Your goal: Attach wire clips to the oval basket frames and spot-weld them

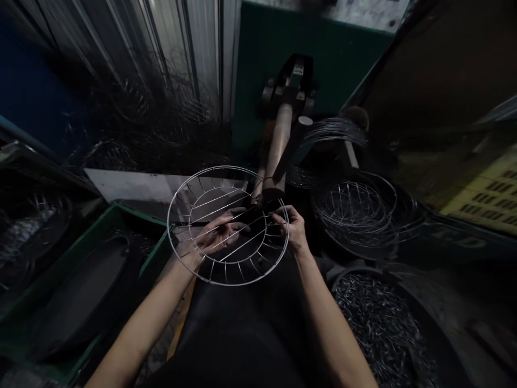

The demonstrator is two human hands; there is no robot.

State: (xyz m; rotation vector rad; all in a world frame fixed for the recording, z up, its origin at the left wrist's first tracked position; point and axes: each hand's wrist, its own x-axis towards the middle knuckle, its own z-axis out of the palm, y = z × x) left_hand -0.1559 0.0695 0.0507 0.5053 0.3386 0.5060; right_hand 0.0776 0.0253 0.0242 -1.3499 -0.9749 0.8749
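Observation:
A round wire basket (230,263) of thin shiny metal, with an outer ring, an inner ring and short spokes between them, is tilted in front of a machine. My right hand (294,225) pinches its outer rim on the right side. Seen through the wires, my left hand (218,233) is behind the basket's left half, fingers stretched to the right and apart. No held object shows in it. Just beyond the basket are the machine's round metal arms (278,140), their dark lower end close to the rim and partly overlapped by it.
At right stand a tub of small metal pieces (375,323) and a stack of wire baskets (355,210). Wire rings (333,129) hang beside the machine arm. A green crate (157,258) holds a dark round container at left. A yellow crate (484,188) sits far right.

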